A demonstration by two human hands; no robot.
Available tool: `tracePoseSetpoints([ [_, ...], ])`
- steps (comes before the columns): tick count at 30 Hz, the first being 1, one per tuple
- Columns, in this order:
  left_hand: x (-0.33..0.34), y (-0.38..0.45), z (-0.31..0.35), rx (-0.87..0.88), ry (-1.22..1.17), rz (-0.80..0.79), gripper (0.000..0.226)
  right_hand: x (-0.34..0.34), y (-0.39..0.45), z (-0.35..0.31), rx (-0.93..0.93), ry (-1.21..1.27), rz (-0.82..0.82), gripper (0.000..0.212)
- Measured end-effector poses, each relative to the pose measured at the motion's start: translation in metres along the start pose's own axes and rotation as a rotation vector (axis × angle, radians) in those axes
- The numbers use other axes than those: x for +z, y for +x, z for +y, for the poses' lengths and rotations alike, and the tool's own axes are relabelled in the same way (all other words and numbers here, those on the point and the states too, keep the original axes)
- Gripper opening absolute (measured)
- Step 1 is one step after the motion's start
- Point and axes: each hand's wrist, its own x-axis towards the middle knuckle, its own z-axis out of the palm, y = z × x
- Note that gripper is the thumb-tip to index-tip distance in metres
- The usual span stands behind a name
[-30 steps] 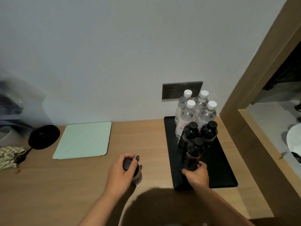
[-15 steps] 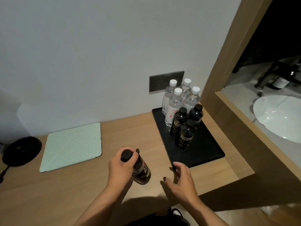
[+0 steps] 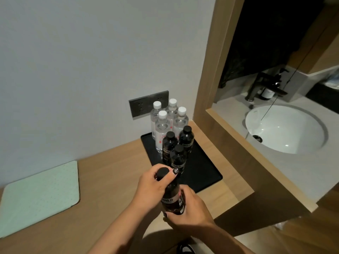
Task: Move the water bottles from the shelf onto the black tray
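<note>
Both hands on one dark bottle (image 3: 173, 196) near the black tray (image 3: 203, 171): left hand (image 3: 152, 189) grips its cap end, right hand (image 3: 190, 208) wraps the base.

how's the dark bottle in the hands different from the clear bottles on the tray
The dark bottle has a black cap and dark body; the clear bottles have white caps and see-through bodies. It is held tilted above the counter by the left hand and right hand; they stand upright at the back of the tray. Both are capped and labelled.
</note>
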Motion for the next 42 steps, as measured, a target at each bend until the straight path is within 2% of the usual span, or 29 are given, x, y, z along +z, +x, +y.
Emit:
tracePoseSetpoints([
  [2,0.013,0.011,0.0,0.006,0.015,-0.087,0.019,-0.012,0.005,0.018,0.033,0.003,-0.014,0.062],
  [3,0.018,0.016,0.0,0.007,0.013,-0.082,0.022,-0.018,0.006,0.028,0.054,0.014,-0.02,0.062],
  [7,0.035,0.044,0.009,0.042,0.009,0.13,0.01,-0.036,0.018,0.066,-0.051,-0.013,0.106,0.052],
  [10,0.041,0.064,0.008,0.078,0.22,0.216,0.019,-0.052,0.046,0.083,-0.009,0.036,0.16,0.059],
  [12,0.046,0.072,0.003,0.069,0.372,0.214,0.032,-0.063,0.069,0.09,0.002,0.081,0.207,0.059],
  [16,0.056,0.078,-0.008,0.06,0.563,0.192,0.049,-0.076,0.107,0.097,-0.008,0.145,0.193,0.052],
  [20,0.057,0.079,-0.022,0.18,0.739,0.251,0.049,-0.073,0.129,0.107,-0.035,0.204,0.145,0.053],
  [26,0.056,0.082,-0.027,0.176,0.747,0.36,0.043,-0.063,0.153,0.112,-0.079,0.185,0.052,0.063],
  [31,0.059,0.076,-0.028,0.213,0.712,0.396,0.037,-0.063,0.163,0.115,-0.084,0.15,0.042,0.065],
  [38,0.048,0.082,-0.026,0.164,0.72,0.415,0.044,-0.07,0.163,0.106,-0.03,0.158,0.01,0.066],
  [42,0.048,0.081,-0.031,0.19,0.752,0.365,0.042,-0.067,0.16,0.102,0.012,0.18,0.037,0.066],
])
